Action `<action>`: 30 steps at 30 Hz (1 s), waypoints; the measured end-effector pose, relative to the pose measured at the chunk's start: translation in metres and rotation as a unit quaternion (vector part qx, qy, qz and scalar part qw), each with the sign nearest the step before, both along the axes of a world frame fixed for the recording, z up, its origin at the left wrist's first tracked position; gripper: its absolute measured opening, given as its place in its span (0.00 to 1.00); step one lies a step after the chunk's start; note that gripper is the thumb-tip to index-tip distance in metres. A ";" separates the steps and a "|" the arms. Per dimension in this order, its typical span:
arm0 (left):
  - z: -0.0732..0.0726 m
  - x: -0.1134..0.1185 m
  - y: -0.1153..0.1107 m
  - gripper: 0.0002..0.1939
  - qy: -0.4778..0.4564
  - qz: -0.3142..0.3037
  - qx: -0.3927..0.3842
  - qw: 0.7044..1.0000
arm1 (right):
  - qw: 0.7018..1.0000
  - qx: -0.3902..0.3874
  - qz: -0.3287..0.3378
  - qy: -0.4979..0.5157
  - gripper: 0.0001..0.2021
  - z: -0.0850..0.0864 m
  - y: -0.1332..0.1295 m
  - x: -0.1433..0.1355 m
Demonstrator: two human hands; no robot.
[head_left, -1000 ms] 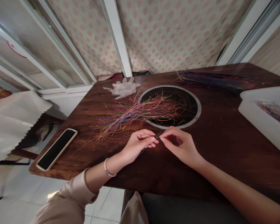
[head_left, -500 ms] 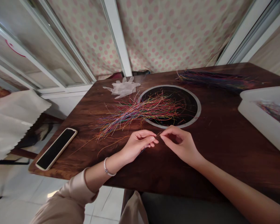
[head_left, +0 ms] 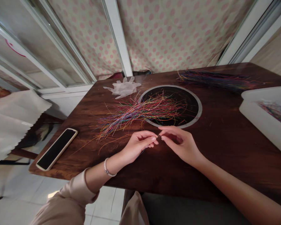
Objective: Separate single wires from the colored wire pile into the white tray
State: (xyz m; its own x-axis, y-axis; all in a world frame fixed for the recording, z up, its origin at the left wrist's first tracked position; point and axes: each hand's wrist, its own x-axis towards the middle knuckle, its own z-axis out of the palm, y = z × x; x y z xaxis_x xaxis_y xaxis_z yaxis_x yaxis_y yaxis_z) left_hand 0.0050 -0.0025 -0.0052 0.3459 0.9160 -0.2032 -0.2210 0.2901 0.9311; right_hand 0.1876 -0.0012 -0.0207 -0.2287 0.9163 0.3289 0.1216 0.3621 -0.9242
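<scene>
My left hand [head_left: 141, 142] pinches thin wires between thumb and fingertips above the table's near half. An orange wire [head_left: 115, 141] trails from it to the left, and a short dark blue strand shows below the palm. The wire tips [head_left: 158, 136] stick out just past the left fingertips. My right hand [head_left: 178, 140] is right beside these tips, its index finger lifted away from the thumb, the fingers apart. Whether another right fingertip touches the wire is hard to see. Behind both hands lies a loose bundle of multicoloured wires [head_left: 135, 112].
The bundle partly covers a round black panel with a grey rim [head_left: 200, 107] in the wooden table [head_left: 215, 150]. A clear plastic glove [head_left: 125, 87], a phone [head_left: 57, 149], a darker wire bundle [head_left: 215, 79] and a white bin [head_left: 255, 106] holding wires surround the work spot.
My right index finger has lifted off the thumb, parting the pinch at the wire tips. The left hand stays in place, and the trailing orange wire has shifted slightly.
</scene>
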 end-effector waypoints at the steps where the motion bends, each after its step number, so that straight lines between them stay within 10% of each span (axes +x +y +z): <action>1: 0.000 0.000 0.000 0.10 0.002 -0.001 0.003 1.000 | 1.000 0.016 -0.001 -0.012 0.10 0.001 0.000 0.000; 30: 0.000 0.002 -0.001 0.14 0.059 -0.040 -0.013 0.997 | 0.968 0.211 0.007 -0.133 0.08 0.004 -0.001 0.002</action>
